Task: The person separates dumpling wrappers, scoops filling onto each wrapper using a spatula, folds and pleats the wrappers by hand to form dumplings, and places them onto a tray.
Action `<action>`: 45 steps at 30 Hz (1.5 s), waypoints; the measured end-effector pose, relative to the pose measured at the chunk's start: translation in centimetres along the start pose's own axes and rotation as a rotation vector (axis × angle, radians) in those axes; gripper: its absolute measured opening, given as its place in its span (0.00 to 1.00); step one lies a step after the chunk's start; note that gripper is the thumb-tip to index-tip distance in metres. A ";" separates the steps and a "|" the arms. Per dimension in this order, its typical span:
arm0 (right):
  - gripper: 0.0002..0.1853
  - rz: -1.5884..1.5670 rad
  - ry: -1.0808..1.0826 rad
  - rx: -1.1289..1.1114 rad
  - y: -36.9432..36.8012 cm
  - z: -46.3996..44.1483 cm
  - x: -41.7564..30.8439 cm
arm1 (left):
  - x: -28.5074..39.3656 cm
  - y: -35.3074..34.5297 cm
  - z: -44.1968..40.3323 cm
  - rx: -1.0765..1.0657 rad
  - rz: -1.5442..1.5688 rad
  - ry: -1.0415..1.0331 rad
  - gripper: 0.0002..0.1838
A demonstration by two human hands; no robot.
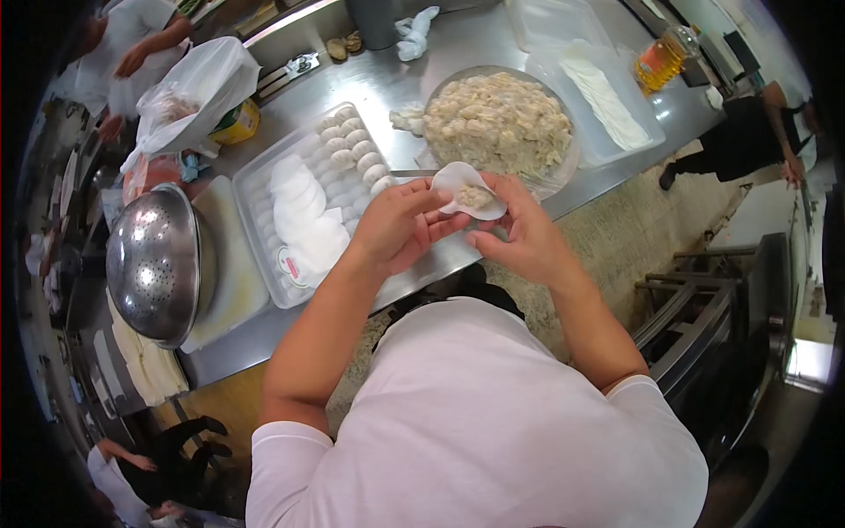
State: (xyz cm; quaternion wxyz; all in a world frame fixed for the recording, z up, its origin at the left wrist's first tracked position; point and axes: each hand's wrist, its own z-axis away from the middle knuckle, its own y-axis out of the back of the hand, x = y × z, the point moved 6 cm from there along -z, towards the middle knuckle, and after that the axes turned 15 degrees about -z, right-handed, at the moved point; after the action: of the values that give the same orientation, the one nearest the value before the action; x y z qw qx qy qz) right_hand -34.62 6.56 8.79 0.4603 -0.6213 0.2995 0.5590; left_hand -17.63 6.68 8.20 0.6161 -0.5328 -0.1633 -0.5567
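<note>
Colander [151,264] and board [231,273] on the counter's [392,88] left, bag [211,75] near a yellow container [238,125], oil bottle [658,70], co-worker [748,141] at right.

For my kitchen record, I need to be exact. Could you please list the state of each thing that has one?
Wrapper: open, held by left hand and right hand
Wrapper's filling: exposed
Dumplings: lined up in rows
Loose wrappers: flat, piled up
Tray: uncovered
Filling mound: heaped
Right container: uncovered
Oil bottle: standing, contains oil
</note>
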 end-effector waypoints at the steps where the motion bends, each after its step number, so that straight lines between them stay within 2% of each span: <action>1: 0.26 0.118 0.064 -0.034 -0.7 -0.1 -0.9 | 0.7 -0.1 1.3 0.005 0.006 -0.012 0.20; 3: 0.27 0.235 0.128 -0.076 -1.9 0.1 -2.5 | 0.6 0.4 2.9 0.016 0.015 -0.029 0.20; 5: 0.29 0.142 0.048 -0.100 -3.1 0.6 -3.3 | 0.7 0.7 4.6 -0.083 0.073 -0.270 0.22; 6: 0.29 0.138 0.048 -0.108 -3.8 0.6 -3.4 | 0.2 0.4 5.2 -0.073 0.072 -0.272 0.22; 8: 0.30 -0.232 0.190 -0.239 -6.0 0.6 -4.5 | -0.2 -0.5 5.8 0.005 0.082 -0.394 0.23; 9: 0.30 -0.231 0.186 -0.247 -6.7 0.8 -4.8 | 0.3 -0.9 6.1 0.001 0.027 -0.498 0.24; 10: 0.29 -0.312 0.179 -0.213 -7.1 1.0 -5.1 | 0.4 -1.1 6.3 0.007 0.031 -0.504 0.24; 11: 0.29 -0.393 0.173 -0.177 -7.2 1.0 -5.4 | 0.9 -1.0 6.6 0.100 -0.039 -0.551 0.24; 12: 0.29 -0.391 0.170 -0.182 -7.3 0.9 -5.6 | 1.6 -1.0 7.2 0.194 -0.111 -0.595 0.23; 14: 0.29 -0.299 0.200 -0.286 -7.9 1.0 -6.0 | 2.2 -1.3 7.7 0.176 -0.024 -0.513 0.21; 16: 0.29 -0.338 0.197 -0.249 -8.1 1.0 -5.7 | 3.3 -1.1 8.3 0.239 -0.327 -0.731 0.20; 21: 0.29 -0.478 0.098 -0.213 -8.1 1.2 -5.7 | 3.7 -0.5 9.1 0.312 -0.246 -0.733 0.19; 24: 0.23 -0.414 0.139 -0.168 -7.5 1.0 -5.1 | 3.5 -0.1 8.9 0.286 -0.314 -0.780 0.19; 26: 0.14 -0.289 0.226 -0.162 -7.0 1.0 -4.8 | 3.1 0.3 8.9 0.290 -0.357 -0.779 0.19; 30: 0.08 -0.271 0.308 -0.109 -7.4 0.7 -5.5 | 3.5 -0.3 9.3 0.315 -0.502 -0.709 0.20; 32: 0.06 -0.472 0.127 -0.052 -8.1 0.6 -6.0 | 3.9 -0.5 9.4 0.334 -0.489 -0.722 0.20; 33: 0.06 -0.472 0.126 -0.052 -7.8 0.5 -5.8 | 4.0 -0.4 9.5 0.349 -0.478 -0.736 0.21; 35: 0.07 -0.168 0.218 -0.148 -7.5 0.7 -6.2 | 4.1 -0.2 9.6 0.342 -0.510 -0.808 0.20; 36: 0.07 -0.169 0.217 -0.148 -7.8 0.6 -6.2 | 4.4 -0.2 9.8 0.332 -0.542 -0.881 0.20; 38: 0.07 -0.120 0.395 -0.104 -8.3 0.7 -7.6 | 4.6 -0.3 10.0 0.309 -0.560 -0.869 0.19; 41: 0.08 0.031 0.369 -0.116 -8.5 1.2 -8.3 | 4.9 -1.1 10.3 0.274 -0.542 -0.768 0.19; 42: 0.08 0.031 0.367 -0.117 -8.4 1.1 -8.5 | 4.9 -1.0 10.4 0.282 -0.440 -0.743 0.19; 43: 0.08 0.136 0.427 -0.150 -8.6 1.1 -8.9 | 4.7 -0.8 10.5 0.289 -0.337 -0.718 0.20; 45: 0.09 0.242 0.485 -0.184 -9.2 1.2 -9.3 | 4.6 -0.6 10.5 0.271 -0.393 -0.750 0.20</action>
State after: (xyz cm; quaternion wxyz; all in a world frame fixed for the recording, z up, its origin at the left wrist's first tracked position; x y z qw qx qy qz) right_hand -28.77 10.03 20.08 0.2470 -0.7358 0.4208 0.4696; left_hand -12.50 13.26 16.09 0.4610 -0.5710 -0.5453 -0.4051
